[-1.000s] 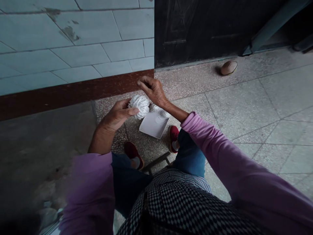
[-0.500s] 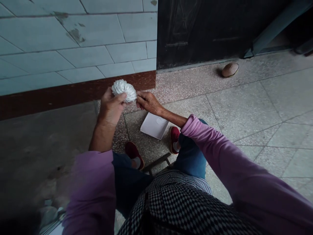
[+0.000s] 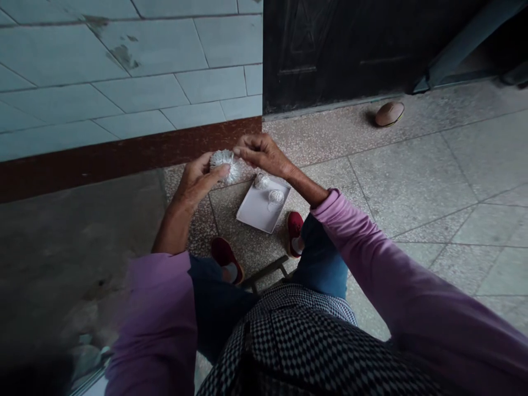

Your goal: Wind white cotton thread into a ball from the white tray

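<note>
Pale blue tiled wall [image 3: 124, 71] at far left, dark red skirting [image 3: 124, 148] beneath it, black door [image 3: 338, 49] at far right, small brown oval object [image 3: 389, 114] on speckled stone floor [image 3: 412, 181]

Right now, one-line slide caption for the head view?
Left hand holds a ruffled white ball, right hand beside it, above a white rectangular tray.

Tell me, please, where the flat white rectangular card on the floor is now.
In the head view, the white card lies on the speckled floor, just beside the red right shoe and below the right hand, with two small white balls on it.
</note>
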`<state>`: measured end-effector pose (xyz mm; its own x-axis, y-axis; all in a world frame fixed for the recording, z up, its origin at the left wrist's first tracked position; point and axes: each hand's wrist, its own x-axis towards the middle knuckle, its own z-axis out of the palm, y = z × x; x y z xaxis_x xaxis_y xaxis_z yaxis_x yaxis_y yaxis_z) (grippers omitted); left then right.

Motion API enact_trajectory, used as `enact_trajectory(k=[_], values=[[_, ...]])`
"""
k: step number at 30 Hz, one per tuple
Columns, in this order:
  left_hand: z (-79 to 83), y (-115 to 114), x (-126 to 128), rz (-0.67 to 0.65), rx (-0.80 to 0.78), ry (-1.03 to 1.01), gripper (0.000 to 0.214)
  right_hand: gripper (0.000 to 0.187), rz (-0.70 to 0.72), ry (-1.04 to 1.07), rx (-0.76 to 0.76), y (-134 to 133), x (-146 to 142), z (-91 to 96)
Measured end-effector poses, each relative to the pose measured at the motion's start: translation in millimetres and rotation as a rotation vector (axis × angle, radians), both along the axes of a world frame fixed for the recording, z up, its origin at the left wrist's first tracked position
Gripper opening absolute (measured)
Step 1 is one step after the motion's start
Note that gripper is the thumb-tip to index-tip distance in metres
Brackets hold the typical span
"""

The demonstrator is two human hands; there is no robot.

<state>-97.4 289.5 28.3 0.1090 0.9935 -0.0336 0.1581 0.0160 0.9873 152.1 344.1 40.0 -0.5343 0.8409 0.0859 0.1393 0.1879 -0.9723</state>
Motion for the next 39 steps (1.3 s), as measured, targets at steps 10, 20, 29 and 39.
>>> enact_trajectory(k=[10,20,29,39], values=[[14.0,-12,13,-0.129,-0.126,-0.229,0.066,0.055,-0.097,-0.135,0.043,18,13,-0.7],[0.8,8,-3,0.14,-0.057,-0.329,0.075,0.041,0.329,-0.261,-0.168,-27,-12,6.0],[-10.1,8,-3,0.074,0.035,0.012,0.068,0.027,0.33,0.008,-0.209,-19,4,13.9],[11.0,-13,11,-0.218,-0.173,-0.052,0.075,0.079,-0.067,0.0,-0.08,8,17,22.7]])
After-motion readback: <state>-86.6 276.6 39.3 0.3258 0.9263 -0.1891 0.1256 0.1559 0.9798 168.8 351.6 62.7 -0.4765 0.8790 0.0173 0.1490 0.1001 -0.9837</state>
